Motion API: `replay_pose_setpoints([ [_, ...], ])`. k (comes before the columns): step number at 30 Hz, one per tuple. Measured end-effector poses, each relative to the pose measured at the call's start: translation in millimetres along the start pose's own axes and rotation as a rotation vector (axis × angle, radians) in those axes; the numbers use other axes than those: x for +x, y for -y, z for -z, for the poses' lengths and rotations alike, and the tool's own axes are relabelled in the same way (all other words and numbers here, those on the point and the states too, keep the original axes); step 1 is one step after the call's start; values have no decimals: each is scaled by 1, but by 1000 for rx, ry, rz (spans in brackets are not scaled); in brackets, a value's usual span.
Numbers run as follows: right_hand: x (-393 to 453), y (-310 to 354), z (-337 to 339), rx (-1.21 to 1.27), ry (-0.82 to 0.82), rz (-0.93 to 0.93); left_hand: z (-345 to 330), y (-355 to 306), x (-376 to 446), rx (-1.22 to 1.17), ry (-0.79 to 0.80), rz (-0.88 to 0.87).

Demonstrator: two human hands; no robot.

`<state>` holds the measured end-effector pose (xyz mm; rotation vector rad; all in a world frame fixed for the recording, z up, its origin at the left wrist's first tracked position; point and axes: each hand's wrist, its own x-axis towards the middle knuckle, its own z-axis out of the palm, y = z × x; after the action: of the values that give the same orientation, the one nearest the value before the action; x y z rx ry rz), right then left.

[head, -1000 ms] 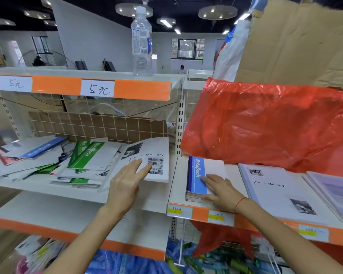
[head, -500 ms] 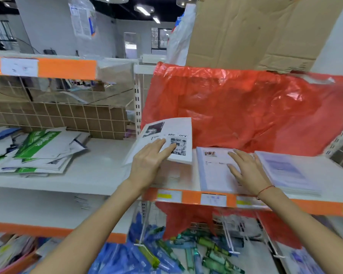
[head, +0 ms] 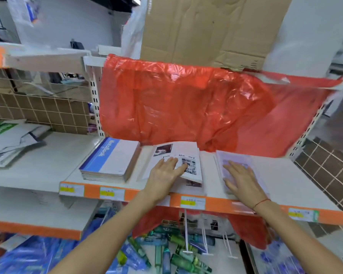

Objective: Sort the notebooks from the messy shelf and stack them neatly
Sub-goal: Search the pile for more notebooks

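White shelf (head: 297, 180), three notebook stacks (head: 111, 161)

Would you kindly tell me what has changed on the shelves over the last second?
The left hand has carried the white "Time Memory" notebook rightward from the messy pile onto the middle stack. The right hand left the blue notebook stack and now lies flat on the purple notebook stack. The stacks themselves stayed put.

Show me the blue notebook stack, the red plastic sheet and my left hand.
blue notebook stack (head: 111, 159), head view, top cover.
red plastic sheet (head: 186, 103), head view, middle of its front.
left hand (head: 164, 171), head view, back of hand.
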<state>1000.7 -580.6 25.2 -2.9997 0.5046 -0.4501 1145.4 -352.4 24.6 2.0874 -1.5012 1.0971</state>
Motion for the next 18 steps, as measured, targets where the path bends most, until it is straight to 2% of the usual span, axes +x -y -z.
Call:
replay_pose_setpoints([
  [4,-3,-5,-4,17,28,13,-30,1,-10,59,136,-41],
  [6,-4,-6,-6,60,33,26,-39,8,-10,116,262,-57],
  [8,-1,-5,-6,90,39,66,-40,16,-9,112,518,-54],
  [9,2,-5,-7,99,51,84,-39,20,-11,47,719,-10],
  [10,5,-4,-9,108,53,98,-37,26,-12,-50,877,74],
  [11,8,-3,-11,116,49,107,-33,33,-13,-129,970,164],
  [14,20,3,-16,91,99,119,-25,51,-18,-266,1011,365],
  [18,31,21,-20,-4,307,183,-12,69,-21,-326,1094,525],
])
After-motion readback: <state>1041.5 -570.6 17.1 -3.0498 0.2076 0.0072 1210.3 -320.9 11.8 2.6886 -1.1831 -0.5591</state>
